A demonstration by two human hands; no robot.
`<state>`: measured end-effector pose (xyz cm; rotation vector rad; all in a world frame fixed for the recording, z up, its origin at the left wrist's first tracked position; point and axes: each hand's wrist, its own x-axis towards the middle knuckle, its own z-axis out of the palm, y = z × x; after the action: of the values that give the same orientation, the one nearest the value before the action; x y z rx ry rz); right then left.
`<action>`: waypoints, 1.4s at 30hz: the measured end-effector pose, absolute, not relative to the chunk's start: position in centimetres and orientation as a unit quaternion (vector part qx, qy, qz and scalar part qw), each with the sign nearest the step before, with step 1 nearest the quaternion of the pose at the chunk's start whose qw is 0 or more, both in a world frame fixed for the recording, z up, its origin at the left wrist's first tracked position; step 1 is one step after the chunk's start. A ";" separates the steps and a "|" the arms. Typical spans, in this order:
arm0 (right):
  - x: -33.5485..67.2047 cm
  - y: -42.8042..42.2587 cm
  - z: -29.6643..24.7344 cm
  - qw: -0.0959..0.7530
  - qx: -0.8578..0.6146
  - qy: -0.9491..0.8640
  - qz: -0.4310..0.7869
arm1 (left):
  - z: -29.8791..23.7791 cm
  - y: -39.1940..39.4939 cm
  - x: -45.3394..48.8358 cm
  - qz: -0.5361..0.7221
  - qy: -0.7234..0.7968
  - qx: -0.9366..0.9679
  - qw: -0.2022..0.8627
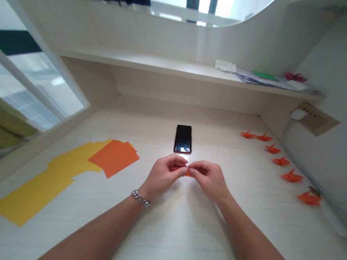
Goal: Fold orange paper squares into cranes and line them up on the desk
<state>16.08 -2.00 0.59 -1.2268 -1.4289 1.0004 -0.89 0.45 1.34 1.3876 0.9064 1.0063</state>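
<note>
A pale desk (150, 117) is backed by a long shelf (154, 63). Across its left side, yellow sheets (34, 196) are fanned out and partly covered by a stack of orange sheets (114, 157). Near the middle, the left hand (163, 173) and the right hand (211, 180) are brought together at the fingertips. Just beyond them, a dark-screened phone (183, 138) is laid flat. Six folded orange figures (292, 176) are lined up at the right. Between the hands, a small orange paper (188, 175) is pinched by both thumbs and forefingers, mostly hidden.
</note>
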 end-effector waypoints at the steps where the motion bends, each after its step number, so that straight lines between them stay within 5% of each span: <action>1: 16.0 -2.1 0.6 0.478 -0.503 -0.593 0.407 | 1.3 0.5 -0.9 0.429 0.388 0.594 0.559; 10: 15.8 -1.8 0.8 0.527 -0.431 -0.503 0.533 | 1.5 0.3 -0.8 0.453 0.407 0.592 0.529; 22: 15.9 -1.4 0.1 0.498 -0.438 -0.519 0.539 | 1.6 0.8 -1.1 0.400 0.404 0.603 0.559; 32: 16.0 -1.8 0.6 0.422 -0.535 -0.618 0.392 | 0.7 0.8 -1.2 0.422 0.398 0.654 0.486; 36: 16.0 -1.4 0.2 0.505 -0.527 -0.542 0.416 | 0.6 0.9 -0.9 0.491 0.420 0.593 0.481; 42: 15.6 -1.1 -0.5 0.582 -0.503 -0.466 0.437 | 0.4 0.2 -0.3 0.432 0.413 0.628 0.499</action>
<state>15.58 -1.05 -0.46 -1.1744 -1.0887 1.0218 -0.28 0.17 0.43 1.5192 1.0006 1.0444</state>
